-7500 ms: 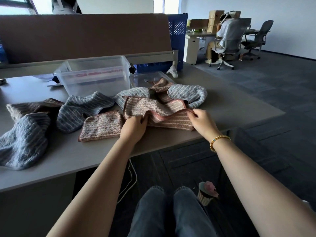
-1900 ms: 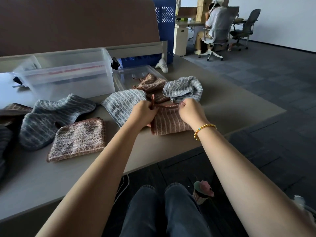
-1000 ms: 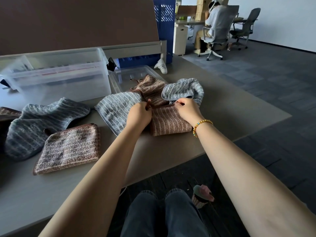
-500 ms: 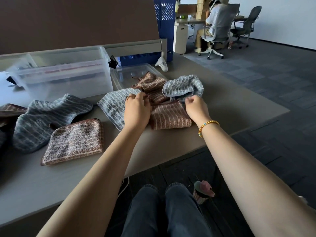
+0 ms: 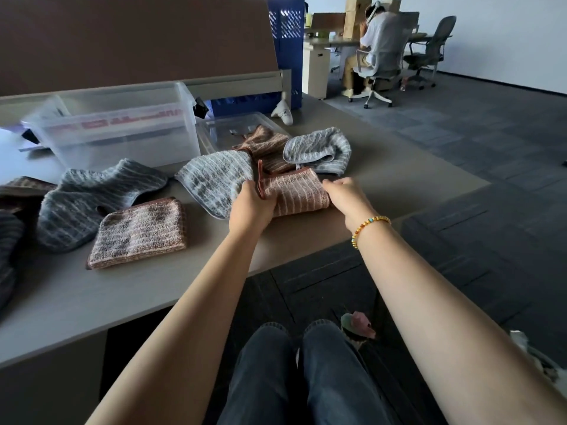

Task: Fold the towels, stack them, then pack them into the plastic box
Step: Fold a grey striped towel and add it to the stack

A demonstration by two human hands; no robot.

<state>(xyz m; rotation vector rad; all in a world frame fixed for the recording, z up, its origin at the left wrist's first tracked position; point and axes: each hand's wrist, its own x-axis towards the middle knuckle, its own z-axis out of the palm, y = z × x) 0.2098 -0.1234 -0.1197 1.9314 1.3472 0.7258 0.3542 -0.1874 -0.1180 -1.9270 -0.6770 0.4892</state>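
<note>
Pink towel [image 5: 294,193] between two hands [image 5: 251,207] [image 5: 346,196]

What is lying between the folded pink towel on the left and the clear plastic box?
In the head view, a crumpled grey striped towel lies between the folded pink towel and the clear plastic box.

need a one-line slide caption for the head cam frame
Both hands, left hand and right hand, grip a folded pink towel on the table, near the clear plastic box.
</note>
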